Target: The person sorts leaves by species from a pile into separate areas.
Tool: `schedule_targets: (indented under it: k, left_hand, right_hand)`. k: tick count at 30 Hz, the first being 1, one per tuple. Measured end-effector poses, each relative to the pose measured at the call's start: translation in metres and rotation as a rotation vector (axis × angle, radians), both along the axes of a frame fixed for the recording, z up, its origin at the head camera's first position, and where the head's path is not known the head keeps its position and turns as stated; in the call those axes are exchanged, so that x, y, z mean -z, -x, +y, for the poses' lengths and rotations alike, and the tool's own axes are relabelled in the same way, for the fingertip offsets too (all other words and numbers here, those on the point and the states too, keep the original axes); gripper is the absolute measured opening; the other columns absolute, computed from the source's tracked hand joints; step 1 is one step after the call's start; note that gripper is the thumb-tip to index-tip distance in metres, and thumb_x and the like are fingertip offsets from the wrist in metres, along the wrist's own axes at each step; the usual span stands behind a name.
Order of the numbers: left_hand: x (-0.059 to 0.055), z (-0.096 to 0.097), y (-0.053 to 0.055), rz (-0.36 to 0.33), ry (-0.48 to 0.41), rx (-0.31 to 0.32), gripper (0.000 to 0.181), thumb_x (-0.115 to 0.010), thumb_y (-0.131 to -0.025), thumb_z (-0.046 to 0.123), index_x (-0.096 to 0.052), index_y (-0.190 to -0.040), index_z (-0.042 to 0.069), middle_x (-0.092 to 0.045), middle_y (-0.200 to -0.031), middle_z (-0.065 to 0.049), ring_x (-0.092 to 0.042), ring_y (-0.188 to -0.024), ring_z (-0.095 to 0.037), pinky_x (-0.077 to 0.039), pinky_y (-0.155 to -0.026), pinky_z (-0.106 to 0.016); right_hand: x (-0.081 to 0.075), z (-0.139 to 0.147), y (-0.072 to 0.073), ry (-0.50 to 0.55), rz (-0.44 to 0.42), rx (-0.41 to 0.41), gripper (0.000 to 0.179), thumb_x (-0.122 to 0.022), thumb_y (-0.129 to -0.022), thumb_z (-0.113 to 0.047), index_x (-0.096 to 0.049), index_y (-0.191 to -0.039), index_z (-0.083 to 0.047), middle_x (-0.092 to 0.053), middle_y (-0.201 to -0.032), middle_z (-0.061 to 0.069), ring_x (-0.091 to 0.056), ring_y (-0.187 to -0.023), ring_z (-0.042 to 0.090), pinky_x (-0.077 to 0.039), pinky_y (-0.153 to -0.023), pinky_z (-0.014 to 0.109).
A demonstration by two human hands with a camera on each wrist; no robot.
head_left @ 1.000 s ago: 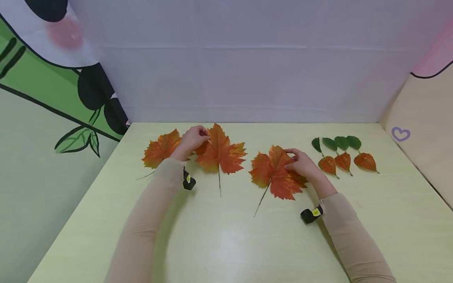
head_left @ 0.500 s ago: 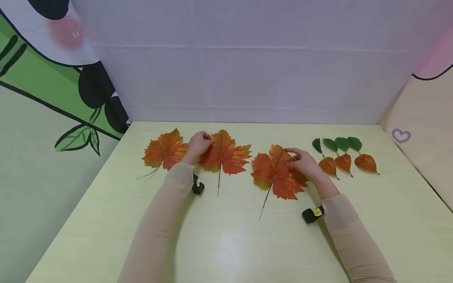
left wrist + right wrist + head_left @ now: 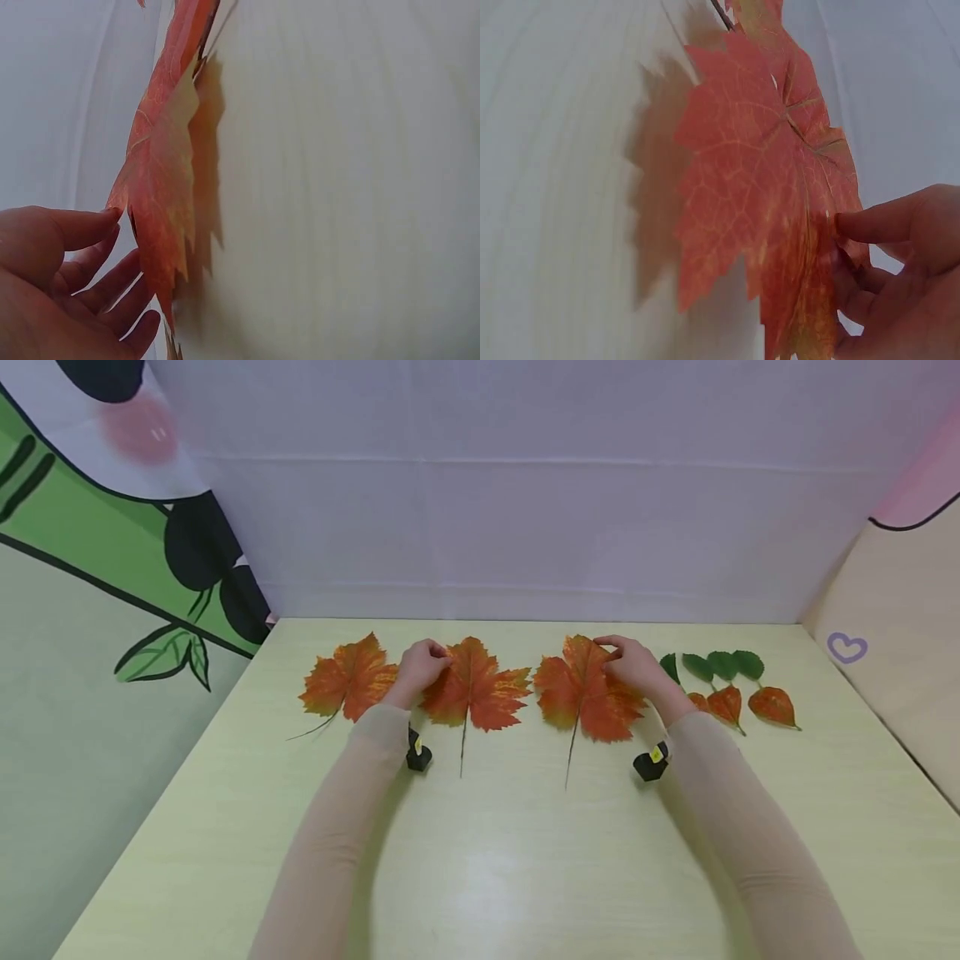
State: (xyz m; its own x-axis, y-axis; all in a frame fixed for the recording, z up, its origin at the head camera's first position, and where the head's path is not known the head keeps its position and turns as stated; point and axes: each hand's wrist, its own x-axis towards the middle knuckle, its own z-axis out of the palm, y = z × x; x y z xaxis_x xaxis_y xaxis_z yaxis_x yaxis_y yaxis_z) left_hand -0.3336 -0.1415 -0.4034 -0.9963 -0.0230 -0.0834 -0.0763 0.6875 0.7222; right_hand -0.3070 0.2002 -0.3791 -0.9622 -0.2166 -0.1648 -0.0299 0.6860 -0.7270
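Three orange artificial maple leaves with thin dark stems lie in a row across the table in the head view. My left hand [image 3: 422, 670] pinches the left edge of the middle maple leaf [image 3: 480, 692] between thumb and forefinger, which the left wrist view shows closely. My right hand [image 3: 639, 667] holds the upper right part of the right maple leaf [image 3: 581, 693]; in the right wrist view its thumb lies on the leaf's face, with other fingers partly behind it. Just left of my left hand rests the left maple leaf [image 3: 347, 678], its stem bent leftward.
Several small green leaves [image 3: 723, 665] and orange lantern-shaped pieces [image 3: 772, 706] lie at the table's right, partly covered by my right arm. A pale cloth wall [image 3: 510, 543] rises behind the table [image 3: 480, 860]. Printed side panels stand left and right.
My left hand has shifted right and slightly down with the middle maple leaf. My right hand has moved the right maple leaf away from me, level with the others, its stem now steeper.
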Motion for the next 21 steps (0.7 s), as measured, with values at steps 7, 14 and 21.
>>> schedule_targets:
  k: [7,14,21]
  left_hand:
    - [0.001,0.001,-0.001,-0.011,-0.009,0.014,0.024,-0.055,-0.091,0.019,-0.055,-0.108,0.001,-0.056,-0.108,-0.015,-0.051,-0.094,-0.026,-0.043,-0.085,-0.038]
    - [0.002,0.005,-0.003,-0.002,-0.019,-0.002,0.024,-0.055,-0.091,0.018,-0.055,-0.108,0.001,-0.057,-0.109,-0.015,-0.052,-0.096,-0.027,-0.043,-0.086,-0.038]
    - [-0.003,0.003,-0.003,0.015,-0.021,-0.023,0.027,-0.055,-0.090,0.018,-0.053,-0.110,0.001,-0.055,-0.110,-0.015,-0.051,-0.096,-0.029,-0.044,-0.087,-0.039]
  right_hand:
    - [0.005,-0.008,0.029,-0.073,0.026,-0.010,0.057,-0.035,-0.083,0.005,-0.036,-0.139,-0.009,-0.051,-0.114,0.020,-0.044,-0.064,0.019,-0.035,-0.055,0.027]
    - [0.014,-0.010,0.037,-0.167,0.057,-0.014,0.054,-0.037,-0.084,0.003,-0.038,-0.137,-0.008,-0.050,-0.121,0.022,-0.049,-0.095,0.030,-0.042,-0.078,0.038]
    - [0.008,-0.009,0.032,-0.253,0.115,-0.004,0.052,-0.045,-0.087,-0.004,-0.037,-0.138,-0.006,-0.042,-0.130,0.024,-0.047,-0.106,0.036,-0.041,-0.073,0.039]
